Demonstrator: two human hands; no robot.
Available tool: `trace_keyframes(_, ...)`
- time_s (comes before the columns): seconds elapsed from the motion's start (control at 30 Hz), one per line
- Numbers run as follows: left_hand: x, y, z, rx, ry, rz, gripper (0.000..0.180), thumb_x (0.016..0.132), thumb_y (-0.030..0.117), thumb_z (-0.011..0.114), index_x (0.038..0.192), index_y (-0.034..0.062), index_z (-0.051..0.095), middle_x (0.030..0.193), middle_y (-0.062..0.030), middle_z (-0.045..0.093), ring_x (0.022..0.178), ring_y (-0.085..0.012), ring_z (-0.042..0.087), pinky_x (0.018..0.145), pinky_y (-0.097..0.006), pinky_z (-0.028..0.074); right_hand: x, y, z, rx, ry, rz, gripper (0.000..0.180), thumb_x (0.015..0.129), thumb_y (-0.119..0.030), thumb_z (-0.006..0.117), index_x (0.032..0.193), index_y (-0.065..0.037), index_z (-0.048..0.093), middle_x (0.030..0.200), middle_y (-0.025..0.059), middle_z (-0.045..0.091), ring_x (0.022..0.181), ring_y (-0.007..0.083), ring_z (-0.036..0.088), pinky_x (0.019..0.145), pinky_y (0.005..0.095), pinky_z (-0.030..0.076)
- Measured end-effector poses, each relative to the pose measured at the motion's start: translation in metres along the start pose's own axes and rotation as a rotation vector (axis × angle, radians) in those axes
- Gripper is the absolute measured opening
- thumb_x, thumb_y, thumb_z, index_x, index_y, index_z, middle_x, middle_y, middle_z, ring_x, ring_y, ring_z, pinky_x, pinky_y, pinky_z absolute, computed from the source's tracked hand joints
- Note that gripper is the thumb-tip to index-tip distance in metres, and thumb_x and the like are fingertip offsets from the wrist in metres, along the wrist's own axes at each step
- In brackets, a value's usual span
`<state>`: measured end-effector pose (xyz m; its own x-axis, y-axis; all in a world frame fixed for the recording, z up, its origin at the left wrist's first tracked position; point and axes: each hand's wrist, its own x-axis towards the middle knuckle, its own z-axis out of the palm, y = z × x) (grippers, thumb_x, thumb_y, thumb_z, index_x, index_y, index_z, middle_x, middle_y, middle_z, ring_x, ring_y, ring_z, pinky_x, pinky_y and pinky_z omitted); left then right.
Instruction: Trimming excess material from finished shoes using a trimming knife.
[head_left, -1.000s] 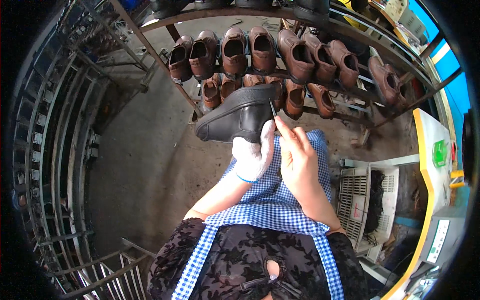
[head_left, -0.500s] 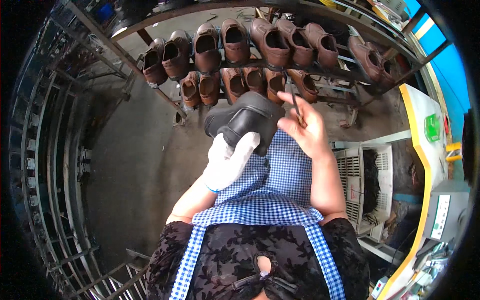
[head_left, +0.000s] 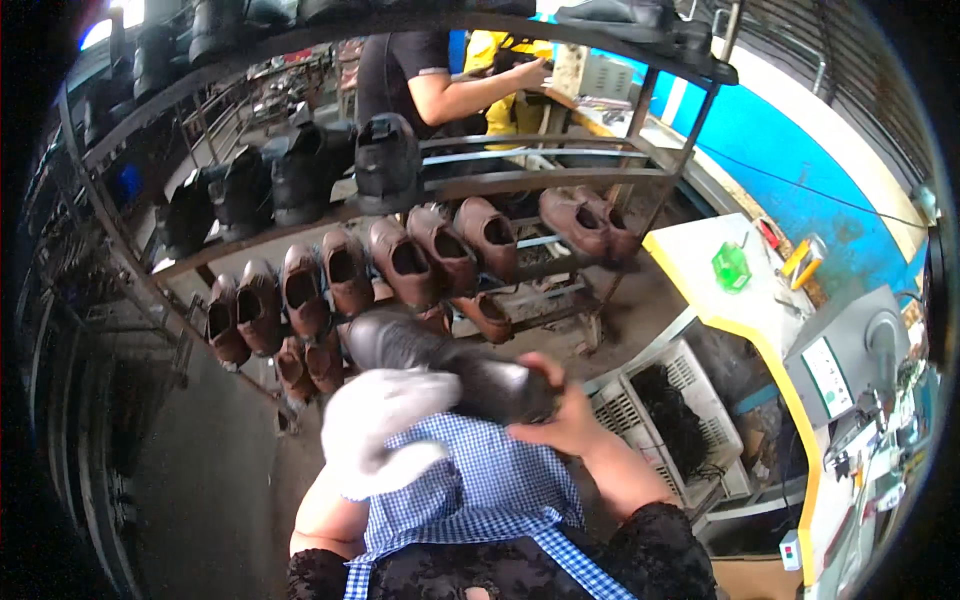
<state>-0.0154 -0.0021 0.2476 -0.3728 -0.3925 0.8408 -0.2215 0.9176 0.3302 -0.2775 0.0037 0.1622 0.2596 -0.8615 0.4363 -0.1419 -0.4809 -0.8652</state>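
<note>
A black leather shoe [head_left: 445, 365], blurred by motion, is held crosswise in front of my checked apron. At its right end, my right hand [head_left: 562, 415] is closed around it, fingers behind and thumb on the near side. My left hand [head_left: 375, 425] wears a white glove and is smeared by movement. Its fingers reach the near side of the shoe, while the thumb stands well apart with apron showing in the gap. Whether the gloved fingers touch the shoe is hard to make out.
Ahead stands a metal rack [head_left: 480, 185] with brown shoes [head_left: 405, 262] below and black shoes [head_left: 388, 165] above. Behind it, a person [head_left: 420, 85] works. To the right are a yellow-edged table [head_left: 700, 275], a grey machine [head_left: 850, 350] and a white plastic crate [head_left: 640, 425].
My view has swung up and right, bringing the upper rack and the other person in. My right hand has come onto the shoe; my left thumb has come off it. The thin dark tool no longer shows.
</note>
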Motion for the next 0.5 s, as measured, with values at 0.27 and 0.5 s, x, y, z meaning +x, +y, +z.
trace_keyframes(0.27, -0.086, -0.009, 0.022, -0.556, 0.394, -0.643, 0.028, 0.092, 0.007, 0.059, 0.114, -0.0089, 0.057, 0.103, -0.0167, 0.064, 0.092, -0.0233, 0.064, 0.086, -0.035, 0.052, 0.118, -0.065, -0.095, 0.164, 0.871, -0.511, 0.041, 0.084, -0.003, 0.067, 0.121, -0.006, 0.051, 0.1, 0.0065, 0.062, 0.072, 0.0158, 0.061, 0.051, 0.0279, 0.049)
trace_keyframes(0.5, -0.136, -0.01, 0.041, -0.666, 0.225, -0.942, 0.037, 0.092, 0.003, 0.058, 0.127, -0.01, 0.05, 0.112, -0.0173, 0.063, 0.106, -0.0282, 0.064, 0.093, -0.039, 0.052, 0.33, -0.109, -0.169, 0.067, 0.779, -0.458, 0.067, 0.073, -0.028, 0.085, 0.121, -0.008, 0.042, 0.101, 0.0074, 0.063, 0.053, 0.0138, 0.061, 0.041, 0.0233, 0.038)
